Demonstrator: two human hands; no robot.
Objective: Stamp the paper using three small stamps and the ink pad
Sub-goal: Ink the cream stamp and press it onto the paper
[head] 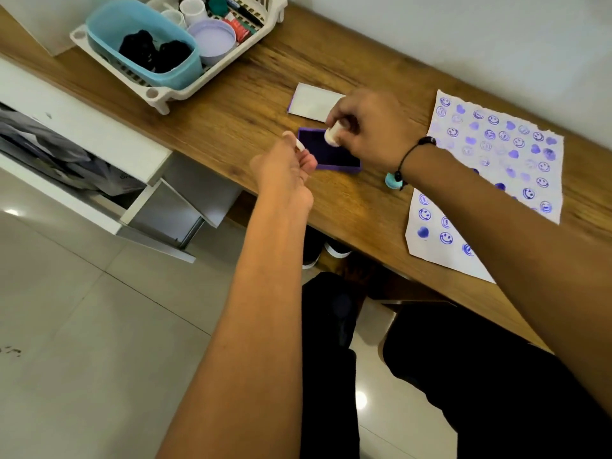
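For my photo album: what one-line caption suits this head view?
Right hand tilts a white stamp over the purple ink pad, beside paper stamped with smileys and hearts.

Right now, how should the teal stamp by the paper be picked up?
Pinch the teal stamp around its rounded sides from above. It seems to stand upright on the desk, and the right wrist's bracelet partly covers it, so only its top and near side look free.

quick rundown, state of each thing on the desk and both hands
ink pad: open, lid off
ink pad lid: lying on the desk behind the pad
white stamp: held tilted over the pad
right hand: gripping the stamp
left hand: pinching a small white thing
paper: flat, covered in purple prints
drawer: open
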